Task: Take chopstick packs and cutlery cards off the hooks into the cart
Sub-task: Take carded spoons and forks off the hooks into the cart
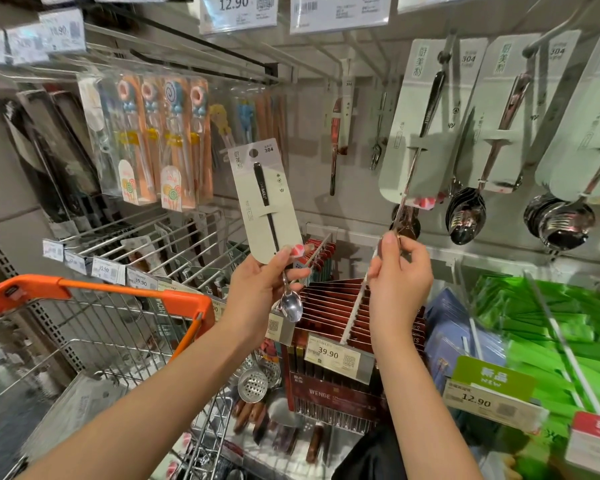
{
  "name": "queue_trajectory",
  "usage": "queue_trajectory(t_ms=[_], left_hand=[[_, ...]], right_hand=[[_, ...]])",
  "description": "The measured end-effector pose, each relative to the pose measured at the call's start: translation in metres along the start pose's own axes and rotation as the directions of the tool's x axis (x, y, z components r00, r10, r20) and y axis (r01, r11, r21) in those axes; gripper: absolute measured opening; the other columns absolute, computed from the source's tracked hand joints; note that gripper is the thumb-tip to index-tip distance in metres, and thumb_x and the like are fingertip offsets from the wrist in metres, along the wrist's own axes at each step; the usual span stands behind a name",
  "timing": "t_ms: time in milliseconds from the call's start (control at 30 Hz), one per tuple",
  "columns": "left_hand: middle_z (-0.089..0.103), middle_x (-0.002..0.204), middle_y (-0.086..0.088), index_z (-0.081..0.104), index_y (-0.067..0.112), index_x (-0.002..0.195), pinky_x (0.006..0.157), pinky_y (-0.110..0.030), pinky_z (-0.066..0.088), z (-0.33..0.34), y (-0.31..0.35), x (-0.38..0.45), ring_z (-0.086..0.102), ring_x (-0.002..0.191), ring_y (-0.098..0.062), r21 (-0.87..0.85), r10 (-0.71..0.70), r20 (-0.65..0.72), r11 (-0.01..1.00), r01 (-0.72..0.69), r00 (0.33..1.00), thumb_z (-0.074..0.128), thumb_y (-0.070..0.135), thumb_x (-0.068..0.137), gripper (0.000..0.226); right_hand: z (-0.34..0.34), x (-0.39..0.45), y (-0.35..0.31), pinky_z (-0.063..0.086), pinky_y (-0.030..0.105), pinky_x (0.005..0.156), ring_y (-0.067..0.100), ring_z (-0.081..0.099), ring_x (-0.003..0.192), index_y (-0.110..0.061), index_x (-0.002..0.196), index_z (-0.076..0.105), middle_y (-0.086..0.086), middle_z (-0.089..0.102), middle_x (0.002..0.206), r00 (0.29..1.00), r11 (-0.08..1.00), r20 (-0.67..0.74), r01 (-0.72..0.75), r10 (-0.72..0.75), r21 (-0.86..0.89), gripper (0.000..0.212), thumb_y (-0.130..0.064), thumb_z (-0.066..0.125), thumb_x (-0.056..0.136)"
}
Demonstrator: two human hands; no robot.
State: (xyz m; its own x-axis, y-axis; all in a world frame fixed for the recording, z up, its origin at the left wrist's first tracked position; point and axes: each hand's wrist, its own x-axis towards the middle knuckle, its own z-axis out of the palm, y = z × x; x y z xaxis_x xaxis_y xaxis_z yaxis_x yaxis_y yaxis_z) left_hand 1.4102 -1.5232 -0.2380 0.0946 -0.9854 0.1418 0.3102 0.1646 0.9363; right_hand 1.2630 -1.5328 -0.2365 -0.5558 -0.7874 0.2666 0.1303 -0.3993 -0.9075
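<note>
My left hand (262, 289) grips the bottom of a pale cutlery card (265, 202) carrying a dark-handled spoon, held upright off the hooks above the cart's right edge. My right hand (400, 275) pinches the bowl end of a rose-gold spoon on a pale green card (426, 116) that still hangs on its hook. More spoon cards (510, 109) hang to the right. Orange children's chopstick packs (160, 140) hang at upper left. The wire cart (94, 327) with an orange handle stands at lower left.
Long wire hooks with price tags stick out from the shelf wall. Red chopstick boxes (333, 351) sit below my hands, with blue packs and green packs (548, 327) to the right. Dark chopstick packs hang at far left. Strainers lie below the cart's edge.
</note>
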Motion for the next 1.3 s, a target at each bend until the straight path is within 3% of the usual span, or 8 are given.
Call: queue_trajectory(t_ms=[233,333,500,600,700,967,1067,1300], left_hand=[[0.074,0.105,-0.003,0.062,0.011,0.112,0.065,-0.018,0.056,-0.001,-0.001,0.0,0.07,0.083,-0.008,0.023,0.004,-0.03,1.0,-0.003,1.0,0.055,0.015,0.093,0.02],[0.074,0.103,0.0,0.062,0.013,0.115,0.068,-0.019,0.053,0.0,-0.002,0.0,0.07,0.091,-0.007,0.045,0.028,-0.047,0.999,-0.026,0.998,0.062,0.022,0.088,0.029],[0.074,0.103,-0.003,0.065,0.013,0.11,0.077,-0.022,0.052,-0.002,-0.003,0.001,0.07,0.096,-0.012,0.039,0.051,-0.063,0.998,-0.049,0.997,0.065,0.028,0.08,0.034],[0.075,0.096,-0.001,0.066,0.009,0.109,0.074,-0.021,0.053,-0.004,-0.004,0.002,0.07,0.09,-0.009,0.033,0.068,-0.072,0.997,-0.065,0.995,0.064,0.026,0.081,0.032],[0.075,0.098,0.001,0.066,0.008,0.112,0.079,-0.021,0.052,-0.004,-0.003,0.004,0.068,0.095,-0.008,0.024,0.069,-0.072,0.997,-0.067,0.995,0.064,0.028,0.079,0.039],[0.074,0.103,0.001,0.066,0.018,0.108,0.074,-0.019,0.053,0.002,0.005,0.0,0.068,0.098,-0.006,-0.041,0.04,0.008,0.998,-0.04,0.999,0.051,0.046,0.08,0.043],[0.074,0.102,0.004,0.065,0.023,0.105,0.083,-0.028,0.052,0.002,0.007,-0.001,0.067,0.099,-0.007,-0.046,0.028,0.002,0.999,-0.028,1.0,0.052,0.051,0.076,0.043],[0.073,0.093,0.007,0.066,0.023,0.099,0.073,-0.025,0.047,0.001,0.006,0.001,0.062,0.084,-0.005,-0.038,-0.012,-0.072,0.999,0.01,0.997,0.052,0.052,0.075,0.04]], right_hand=[[-0.007,0.004,0.017,0.038,0.023,0.04,0.014,0.045,0.035,-0.007,0.071,0.055,0.007,0.055,0.049,0.974,0.972,0.004,-0.226,0.227,-0.06,0.046,-0.039,0.039,0.101],[-0.005,0.001,0.018,0.035,0.019,0.037,0.011,0.041,0.035,-0.005,0.071,0.056,0.005,0.052,0.049,0.951,0.963,0.159,-0.254,0.265,-0.088,0.047,-0.036,0.038,0.101],[0.002,-0.007,0.013,0.037,0.02,0.041,0.015,0.046,0.039,-0.007,0.089,0.065,0.006,0.061,0.056,0.679,0.951,0.679,-0.102,0.28,-0.291,0.046,-0.047,0.043,0.096],[0.008,-0.015,0.013,0.036,0.021,0.041,0.015,0.048,0.039,-0.012,0.091,0.063,0.006,0.063,0.058,0.527,0.933,0.782,-0.059,0.332,-0.356,0.037,-0.046,0.05,0.094],[0.011,-0.021,0.017,0.035,0.02,0.042,0.013,0.043,0.037,-0.015,0.078,0.062,0.004,0.061,0.055,0.489,0.925,0.81,0.014,0.324,-0.379,0.027,-0.033,0.053,0.096],[0.014,-0.022,0.021,0.031,0.011,0.044,0.003,0.04,0.038,0.002,0.088,0.065,0.003,0.048,0.048,0.679,0.96,0.712,0.039,0.177,-0.276,0.032,-0.023,0.048,0.099],[0.013,-0.021,0.022,0.031,0.013,0.045,0.004,0.038,0.041,-0.005,0.084,0.063,-0.001,0.047,0.049,0.776,0.98,0.624,0.046,0.088,-0.195,0.029,-0.023,0.047,0.1],[0.008,-0.011,0.021,0.032,0.02,0.048,0.008,0.038,0.045,-0.019,0.074,0.06,-0.005,0.045,0.048,0.951,0.998,0.306,0.055,-0.041,-0.037,0.03,-0.024,0.046,0.1]])
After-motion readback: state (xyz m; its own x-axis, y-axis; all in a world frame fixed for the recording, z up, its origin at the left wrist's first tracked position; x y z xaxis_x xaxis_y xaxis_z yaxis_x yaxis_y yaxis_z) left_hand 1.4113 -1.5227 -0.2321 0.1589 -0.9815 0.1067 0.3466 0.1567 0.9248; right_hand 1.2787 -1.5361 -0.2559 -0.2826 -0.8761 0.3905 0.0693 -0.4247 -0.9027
